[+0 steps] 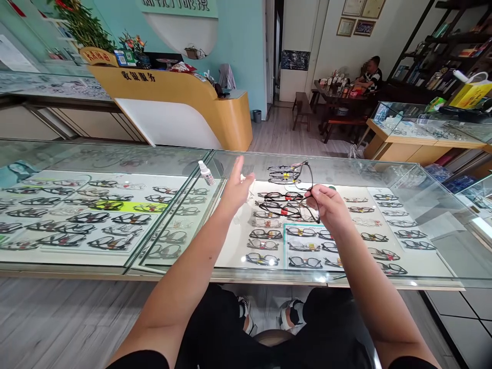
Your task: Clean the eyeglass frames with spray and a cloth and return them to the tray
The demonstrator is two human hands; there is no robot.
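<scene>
My right hand [328, 205] pinches a dark pair of eyeglasses [311, 177] above the glass counter. One thin temple arm curves upward, and the frame overlaps other glasses behind it. My left hand [235, 187] is raised to the left of them, its fingers stretched out and thumb apart. Something small and white shows beside its fingers, too little to name. A white spray bottle [206, 173] stands on the counter left of that hand. Beyond the hands, a small stack of eyeglasses [283, 174] lies on the counter top.
The glass display counter [246, 277] holds rows of eyeglasses on white trays. A yellow cashier desk [230, 115] stands across the aisle. At the back, a person [371, 74] sits at a dark table [338, 91]. Another glass showcase [423, 128] stands on the right.
</scene>
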